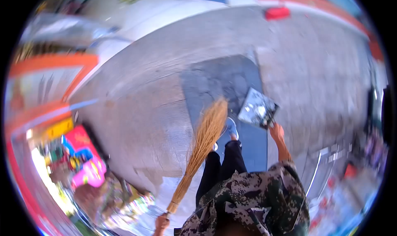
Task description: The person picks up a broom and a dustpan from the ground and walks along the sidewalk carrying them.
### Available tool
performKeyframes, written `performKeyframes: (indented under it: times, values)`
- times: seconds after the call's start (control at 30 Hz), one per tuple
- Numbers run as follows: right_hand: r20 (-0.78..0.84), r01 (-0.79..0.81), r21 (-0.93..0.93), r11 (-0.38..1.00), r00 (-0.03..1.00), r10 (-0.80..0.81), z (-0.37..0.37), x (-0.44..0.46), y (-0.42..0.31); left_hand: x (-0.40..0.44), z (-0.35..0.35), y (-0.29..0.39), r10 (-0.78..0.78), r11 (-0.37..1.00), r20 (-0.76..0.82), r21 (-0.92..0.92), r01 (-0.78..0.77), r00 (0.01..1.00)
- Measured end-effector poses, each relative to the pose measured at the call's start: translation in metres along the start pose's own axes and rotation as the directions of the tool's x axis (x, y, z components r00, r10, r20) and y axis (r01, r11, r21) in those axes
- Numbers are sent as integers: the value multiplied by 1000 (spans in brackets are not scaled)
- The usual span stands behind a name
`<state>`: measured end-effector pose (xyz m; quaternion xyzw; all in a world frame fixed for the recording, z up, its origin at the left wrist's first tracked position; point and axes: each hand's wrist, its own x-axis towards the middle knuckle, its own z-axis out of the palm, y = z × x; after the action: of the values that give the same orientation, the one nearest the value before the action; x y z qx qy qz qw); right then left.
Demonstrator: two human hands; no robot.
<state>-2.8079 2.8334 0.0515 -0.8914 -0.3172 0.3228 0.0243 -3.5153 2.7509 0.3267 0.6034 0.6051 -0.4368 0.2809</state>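
Note:
A long straw broom (pixel 202 138) slants across the view, its bristles spread near my feet at the edge of a dark mat (pixel 248 153). My left hand (pixel 162 222) is closed round the end of its handle at the bottom of the view. Out to the right, my right hand (pixel 277 132) grips the handle of a square, shiny dustpan (pixel 257 107). The pan is over the mat, with bright patches on its face; whether these are reflections or litter I cannot make out. Broom and pan are apart.
Grey concrete floor (pixel 140 107) surrounds the mat. A red object (pixel 277 13) lies at the far edge. To the left stand an orange-framed door or panel (pixel 53 62) and colourful goods, including a pink item (pixel 92 172). Blurred items line the right side.

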Motion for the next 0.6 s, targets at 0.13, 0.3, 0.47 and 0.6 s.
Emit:
performKeyframes:
  times: [0.13, 0.3, 0.47, 0.6]
  values:
    - [-85, 103, -136, 985, 990, -115, 15, -15, 21, -35, -21, 40, -176, 930, 23, -324, 174, 984]
    - [-1, 263, -162, 951, 964, -267, -13, -14, -15, -45, 30, 135, -274, 685, 97, -678, 265, 957]
    - [-145, 337, -196, 921, 919, -367, -9, 13, -66, -48, 49, 240, -283, 424, -99, -905, 32, 954]
    - [51, 451, -311, 836, 887, -459, -42, 24, -120, -2, 142, 324, -587, 68, -79, -996, -48, 806]
